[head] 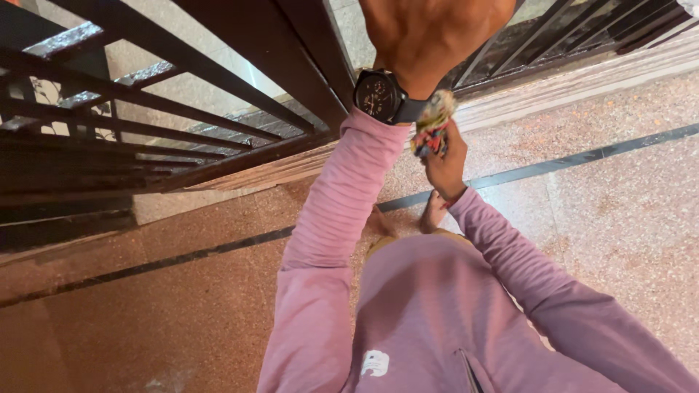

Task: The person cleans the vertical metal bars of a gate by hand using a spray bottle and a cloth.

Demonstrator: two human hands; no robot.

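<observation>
We raise our left hand (429, 36), grip unclear; right hand (445, 164) pinches a colourful cloth (433, 124) at five o'clock of the watch (378, 94).

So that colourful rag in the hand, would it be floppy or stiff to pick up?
Probably floppy: the multicoloured cloth bunches and droops from the right hand. Likely light, since fingertips alone hold it beside the left wrist's black watch. It seems unlikely to slip or roll.

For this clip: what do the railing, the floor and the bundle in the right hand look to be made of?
Railing: dark painted metal, judging by its thin straight bars with hard edges and dull sheen.
Floor: polished speckled stone or terrazzo, pinkish, glossy, with dark inlaid strips.
Bundle: soft multicoloured cloth or threads, crumpled and frayed; the exact kind is unclear. The right hand pinches it beside the left hand's black wristwatch.
</observation>
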